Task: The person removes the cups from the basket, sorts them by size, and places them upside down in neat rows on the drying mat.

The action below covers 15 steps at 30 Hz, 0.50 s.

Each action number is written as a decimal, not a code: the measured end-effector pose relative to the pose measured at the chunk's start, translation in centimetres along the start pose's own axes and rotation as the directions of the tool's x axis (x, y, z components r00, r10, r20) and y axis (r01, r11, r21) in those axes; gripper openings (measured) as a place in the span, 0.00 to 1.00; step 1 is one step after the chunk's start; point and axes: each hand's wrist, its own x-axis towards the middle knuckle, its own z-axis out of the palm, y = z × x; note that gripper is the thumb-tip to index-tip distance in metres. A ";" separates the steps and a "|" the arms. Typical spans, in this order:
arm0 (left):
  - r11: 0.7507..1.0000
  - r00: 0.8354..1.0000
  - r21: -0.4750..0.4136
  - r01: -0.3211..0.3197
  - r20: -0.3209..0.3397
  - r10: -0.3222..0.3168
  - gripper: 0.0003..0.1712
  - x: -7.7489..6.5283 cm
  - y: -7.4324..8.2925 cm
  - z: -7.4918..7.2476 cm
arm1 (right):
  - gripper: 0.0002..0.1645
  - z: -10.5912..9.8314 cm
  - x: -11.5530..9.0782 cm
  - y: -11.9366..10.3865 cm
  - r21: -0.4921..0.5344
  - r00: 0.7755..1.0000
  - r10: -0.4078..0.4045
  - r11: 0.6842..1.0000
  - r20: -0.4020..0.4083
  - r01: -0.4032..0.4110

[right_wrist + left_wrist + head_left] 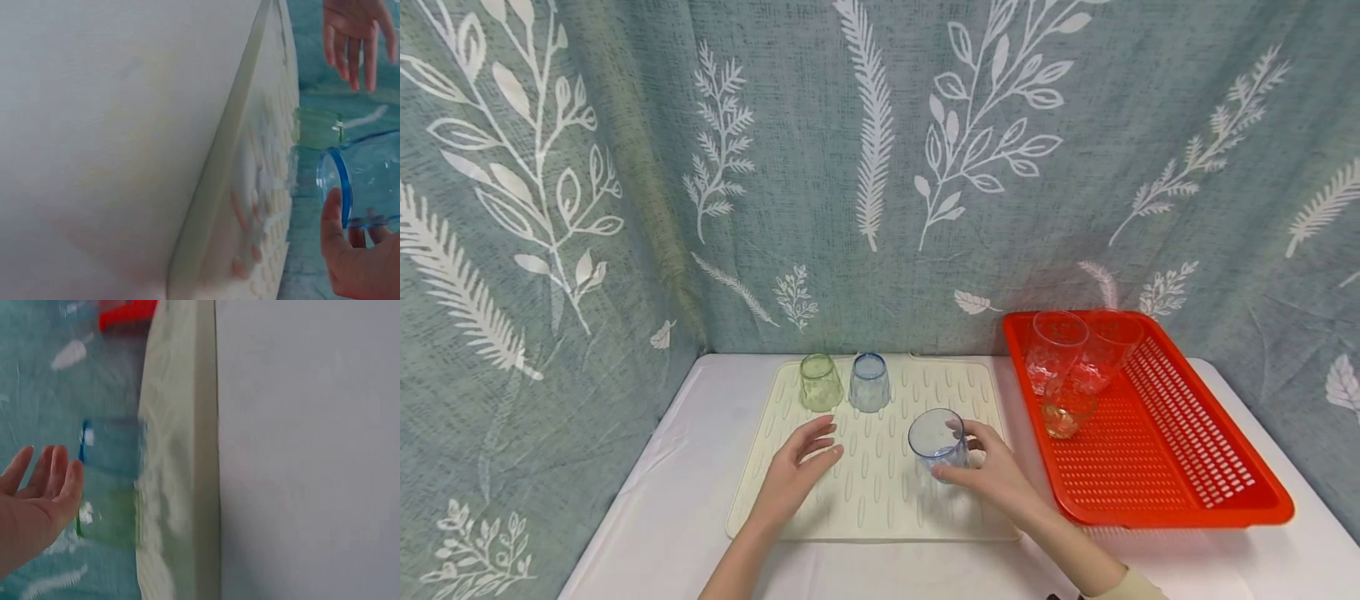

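Note:
My right hand [992,471] grips a clear blue-tinted glass [940,450] over the right part of a cream ribbed drying mat [880,500]. In the right wrist view the thumb and fingers lie round the lower part of this glass [369,178]. My left hand [801,462] is above the left part of the mat, fingers loosely bent and holding nothing. Beyond it, a green glass [821,387] and another blue glass [869,387] stand side by side at the mat's back edge. The left wrist view shows the left palm and fingers [47,494] near these two glasses.
A red plastic basket [1157,500] stands on the right of the white table [655,508]. In its left end are two tall clear glasses [1056,346] and a small yellowish glass [1067,408]. A patterned green curtain [805,167] hangs behind and at the sides.

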 end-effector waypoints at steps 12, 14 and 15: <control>0.999 0.985 -0.041 -0.022 0.170 0.029 0.30 -0.2 1.7 3.8 | 0.42 0.7 0.1 -1.2 -0.267 0.975 -0.216 0.938 0.047 0.220; 0.999 0.981 -0.019 -0.035 0.188 0.038 0.31 -0.1 1.8 4.3 | 0.41 0.8 0.0 -1.5 -0.290 0.969 -0.238 0.925 0.064 0.246; 0.999 0.980 -0.008 -0.037 0.194 0.038 0.32 -0.1 1.8 4.5 | 0.41 0.8 0.0 -1.6 -0.298 0.966 -0.250 0.918 0.072 0.260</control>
